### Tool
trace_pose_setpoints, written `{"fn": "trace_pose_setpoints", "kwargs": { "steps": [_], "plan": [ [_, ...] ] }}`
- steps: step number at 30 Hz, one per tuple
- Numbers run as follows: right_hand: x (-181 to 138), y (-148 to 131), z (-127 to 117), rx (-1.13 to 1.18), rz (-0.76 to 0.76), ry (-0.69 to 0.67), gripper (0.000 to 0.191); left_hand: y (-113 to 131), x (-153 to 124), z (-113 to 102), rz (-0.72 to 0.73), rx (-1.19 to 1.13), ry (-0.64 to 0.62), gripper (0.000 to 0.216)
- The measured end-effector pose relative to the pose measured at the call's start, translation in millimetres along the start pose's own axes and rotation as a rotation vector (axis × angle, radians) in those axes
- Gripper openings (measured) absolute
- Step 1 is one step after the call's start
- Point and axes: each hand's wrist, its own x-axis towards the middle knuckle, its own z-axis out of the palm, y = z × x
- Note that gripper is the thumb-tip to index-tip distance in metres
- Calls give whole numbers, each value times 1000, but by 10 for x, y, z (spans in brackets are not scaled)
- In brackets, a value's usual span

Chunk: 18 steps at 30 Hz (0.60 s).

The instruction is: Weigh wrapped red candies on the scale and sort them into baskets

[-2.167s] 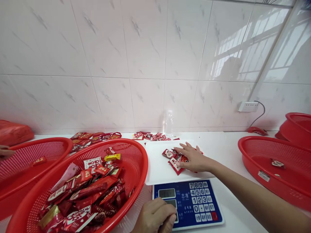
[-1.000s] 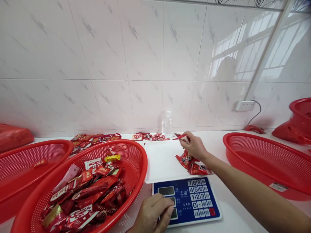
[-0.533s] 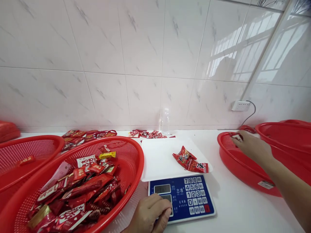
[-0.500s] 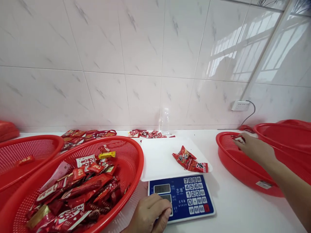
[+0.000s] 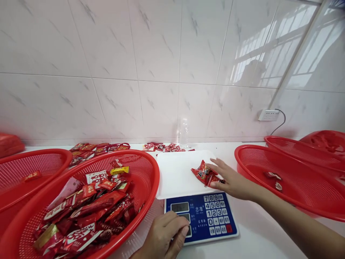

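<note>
A blue electronic scale (image 5: 207,219) with a white weighing tray (image 5: 178,172) stands in front of me. Red snack packets (image 5: 203,172) lie on the tray's right side. My right hand (image 5: 229,180) reaches over them, fingers spread and touching the pile. My left hand (image 5: 164,237) rests curled at the scale's front left corner, by the display; I see nothing in it. A big red mesh basket (image 5: 145,162) full of red wrapped snacks sits to the left of the scale. On the right, another red basket (image 5: 242,158) holds two packets (image 5: 272,176).
A second red basket (image 5: 54,158) at far left holds one packet. More red baskets (image 5: 309,151) are stacked at far right. Loose packets (image 5: 161,146) and a clear bottle (image 5: 184,135) line the tiled wall. A wall socket (image 5: 268,115) has a cable.
My right hand carried one packet from the tray to the right basket, dropped it there, and has come back to the packets on the tray. My left hand stayed put.
</note>
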Motion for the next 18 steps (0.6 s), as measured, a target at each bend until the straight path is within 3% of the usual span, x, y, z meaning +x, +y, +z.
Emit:
{"fn": "trace_pose_setpoints", "kwargs": {
  "steps": [5, 13, 18],
  "plan": [
    [254, -236, 138, 22, -80, -96, 64, 12, 0, -7, -22, 18, 0, 15],
    [388, -258, 250, -22, -55, 19, 47, -13, -21, 12, 2, 19, 8, 14],
    [317, -139, 130, -39, 15, 164, 34, -11, -33, 29, 34, 15, 37, 15]
  ]
}}
